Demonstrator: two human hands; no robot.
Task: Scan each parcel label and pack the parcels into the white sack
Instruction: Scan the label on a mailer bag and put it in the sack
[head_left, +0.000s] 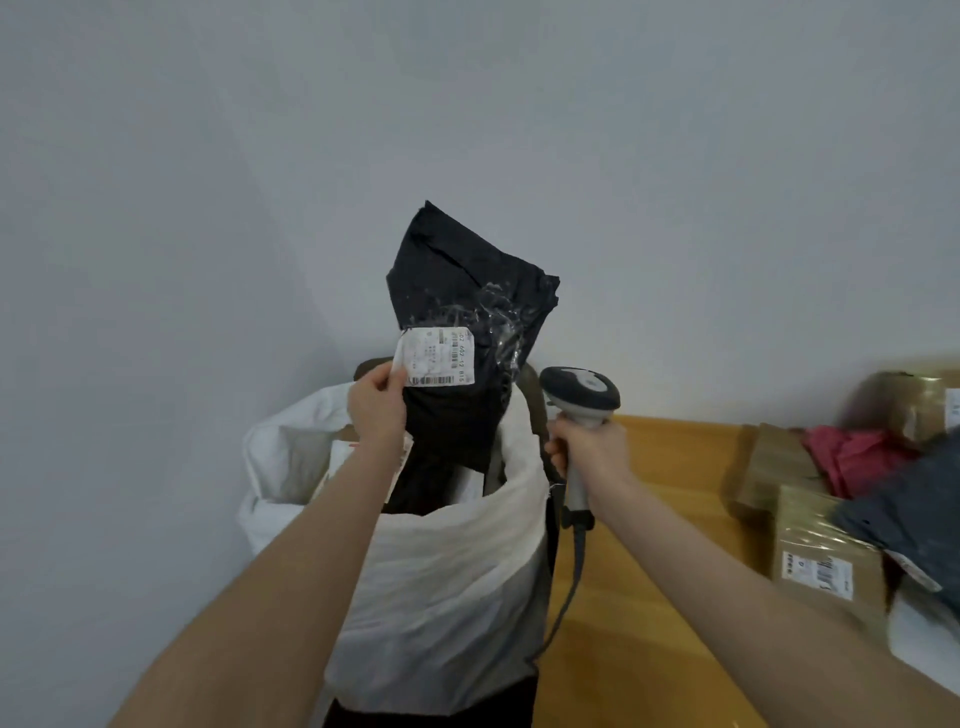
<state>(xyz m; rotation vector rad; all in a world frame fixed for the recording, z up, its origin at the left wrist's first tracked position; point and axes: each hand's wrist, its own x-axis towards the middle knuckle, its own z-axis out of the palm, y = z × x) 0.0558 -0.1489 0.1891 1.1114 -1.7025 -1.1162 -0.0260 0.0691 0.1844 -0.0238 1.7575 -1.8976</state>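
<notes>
The white sack (447, 587) stands open-mouthed beside the wooden table (649, 571), with other parcels showing inside. Over its mouth the black plastic-wrapped parcel (467, 291) is held upright, long axis near vertical, its lower end dipping into the sack. Taped cardboard boxes (826, 551) lie on the table's right. The left hand (376, 410), arm stretched forward, pinches the parcel's left edge, thumb on the label (439, 358). The right hand (592, 452) grips the handle of the barcode scanner (579, 387), whose head sits just right of the parcel, cable hanging. The white label carries barcodes and sideways print reading roughly "602-12"; the rest is illegible
</notes>
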